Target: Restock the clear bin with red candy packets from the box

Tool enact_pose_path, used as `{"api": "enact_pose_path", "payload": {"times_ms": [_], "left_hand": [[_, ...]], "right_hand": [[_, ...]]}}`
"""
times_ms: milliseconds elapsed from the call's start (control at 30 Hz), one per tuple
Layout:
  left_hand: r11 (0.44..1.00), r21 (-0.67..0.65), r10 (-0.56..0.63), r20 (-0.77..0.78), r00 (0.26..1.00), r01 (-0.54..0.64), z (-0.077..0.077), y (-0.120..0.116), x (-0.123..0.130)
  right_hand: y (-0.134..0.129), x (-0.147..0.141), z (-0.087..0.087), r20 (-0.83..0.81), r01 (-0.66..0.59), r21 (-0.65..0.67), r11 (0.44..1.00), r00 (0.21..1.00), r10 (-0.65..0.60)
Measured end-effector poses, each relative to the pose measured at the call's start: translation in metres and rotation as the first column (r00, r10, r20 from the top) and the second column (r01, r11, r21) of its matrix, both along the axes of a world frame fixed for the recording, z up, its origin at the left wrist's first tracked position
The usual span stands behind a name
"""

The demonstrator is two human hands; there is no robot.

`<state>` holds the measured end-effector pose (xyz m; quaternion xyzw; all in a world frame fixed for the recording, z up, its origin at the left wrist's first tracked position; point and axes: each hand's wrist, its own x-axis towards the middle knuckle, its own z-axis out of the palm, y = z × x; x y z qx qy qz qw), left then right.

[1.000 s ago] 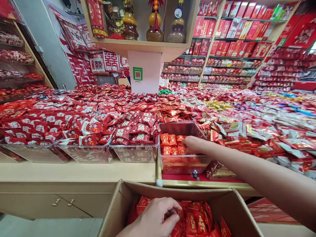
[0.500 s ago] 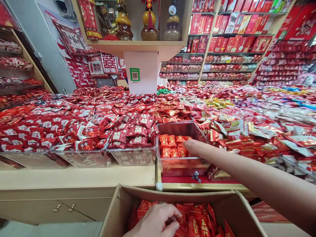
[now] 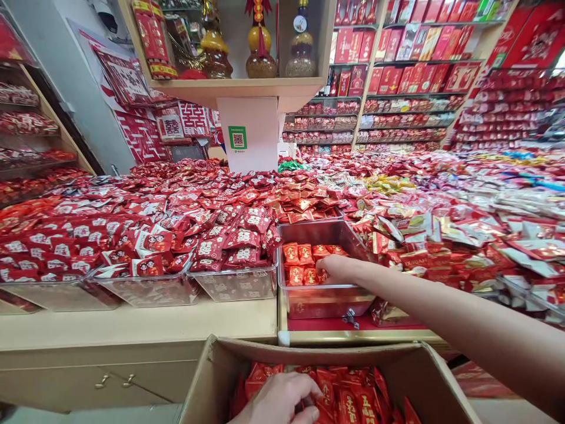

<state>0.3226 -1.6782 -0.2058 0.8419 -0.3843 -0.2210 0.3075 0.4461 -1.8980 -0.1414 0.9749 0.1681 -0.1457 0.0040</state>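
Note:
My right hand (image 3: pixel 338 269) reaches from the right into a clear plastic bin (image 3: pixel 326 288). Its fingers are curled closed on a small red packet at the end of the front row. Beside it, red packets (image 3: pixel 302 265) with gold lettering stand in neat rows. Lower down, my left hand (image 3: pixel 282 396) is inside a cardboard box (image 3: pixel 318 351), resting over a heap of similar red packets (image 3: pixel 365 406). Its fingers are bent, with thumb and forefinger apart; the other fingertips are partly hidden.
Heaped bins of wrapped sweets (image 3: pixel 238 244) line the counter to the left. More packets (image 3: pixel 441 253) pile up on the right. A small metal lock (image 3: pixel 351 318) hangs in front of the bin. Above stands a display cabinet (image 3: pixel 238 87) on a white post (image 3: pixel 251 118).
My right hand has shifted left and slightly down in the bin, its fingers curling at the front row. My left hand has dropped slightly deeper among the packets. The view has shifted a little.

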Motion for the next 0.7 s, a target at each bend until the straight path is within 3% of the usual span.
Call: {"api": "enact_pose_path", "payload": {"times_ms": [433,533,700], "left_hand": [[0.998,0.056,-0.009,-0.010,1.000,0.009,-0.012,0.010,-0.001],[0.995,0.100,0.013,-0.047,0.999,-0.008,-0.028,0.016,0.000],[0.940,0.341,0.101,-0.214,0.972,-0.023,-0.071,0.015,0.004]], "right_hand": [[0.000,-0.007,0.008,-0.047,0.024,-0.046,0.999,0.999,-0.026],[0.003,-0.009,0.012,-0.066,0.053,-0.060,0.997,0.996,-0.057],[0.003,-0.012,0.012,-0.077,0.102,-0.009,0.995,0.992,-0.103]]}}
